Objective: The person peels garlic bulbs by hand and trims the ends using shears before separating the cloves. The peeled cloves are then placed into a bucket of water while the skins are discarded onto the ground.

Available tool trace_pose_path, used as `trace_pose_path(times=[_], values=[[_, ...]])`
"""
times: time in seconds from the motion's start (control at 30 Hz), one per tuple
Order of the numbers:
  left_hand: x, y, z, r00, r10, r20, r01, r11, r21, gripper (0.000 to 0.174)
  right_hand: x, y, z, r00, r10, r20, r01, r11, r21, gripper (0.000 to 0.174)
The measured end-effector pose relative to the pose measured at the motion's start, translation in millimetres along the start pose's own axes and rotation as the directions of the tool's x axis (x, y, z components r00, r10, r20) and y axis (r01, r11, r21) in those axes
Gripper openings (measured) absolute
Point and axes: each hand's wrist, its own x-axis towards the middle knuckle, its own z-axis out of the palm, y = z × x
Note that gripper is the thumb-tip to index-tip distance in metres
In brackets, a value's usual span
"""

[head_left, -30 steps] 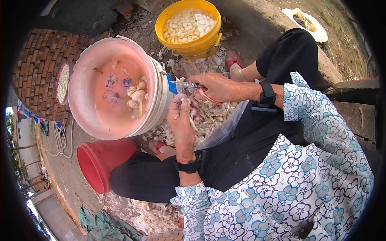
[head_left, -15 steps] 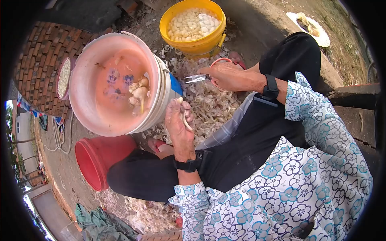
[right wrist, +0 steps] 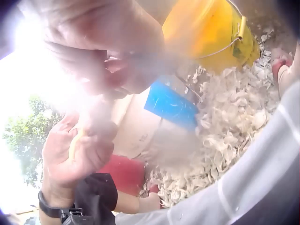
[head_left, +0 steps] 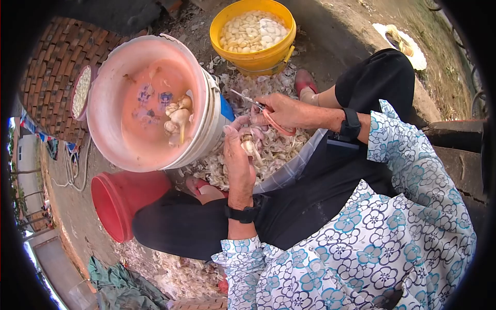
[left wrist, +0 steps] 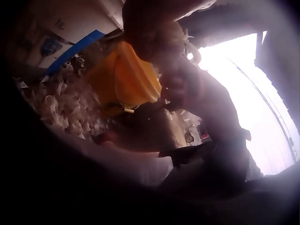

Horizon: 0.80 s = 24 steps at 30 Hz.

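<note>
In the head view my left hand holds a garlic bulb in its curled fingers. Its pale stem lies across the palm in the right wrist view. My right hand has the orange-handled scissors gripped in its palm, their blades pointing away toward the white bucket. The right fingertips are right at the bulb, beside the left fingers. Close ahead, the large white bucket holds a few garlic bulbs on its pinkish inside. Both hands are dark and blurred in the left wrist view.
Beyond the hands stands a yellow bucket of peeled cloves. A red bucket lies tilted by the left knee. Garlic skins cover the ground between the legs. A bowl of white pieces sits at far left, with a green cloth below.
The right hand with the scissors moved out from the left hand, then came back to it. The scissors' blades stood apart midway. The left hand has turned and shifted slightly right.
</note>
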Motion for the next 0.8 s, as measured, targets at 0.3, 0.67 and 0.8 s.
trace_pose_path(times=[0.3, 0.67, 0.8], values=[[1, 3, 1, 0.98, -0.005, 0.201, 0.093, 0.898, -0.43, 0.05, 29, -74, -146, 0.547, -0.823, -0.155, 0.264, 0.345, -0.901, 0.012], [3, -4, 9, 0.989, 0.145, 0.025, -0.14, 0.98, -0.141, 0.039, -19, -16, 10, 0.987, -0.151, -0.049, 0.136, 0.962, -0.238, 0.013], [1, -2, 15, 0.995, 0.102, -0.024, -0.104, 0.985, -0.138, 0.034, -20, -16, 7, 0.97, -0.237, -0.059, 0.21, 0.933, -0.293, 0.014]])
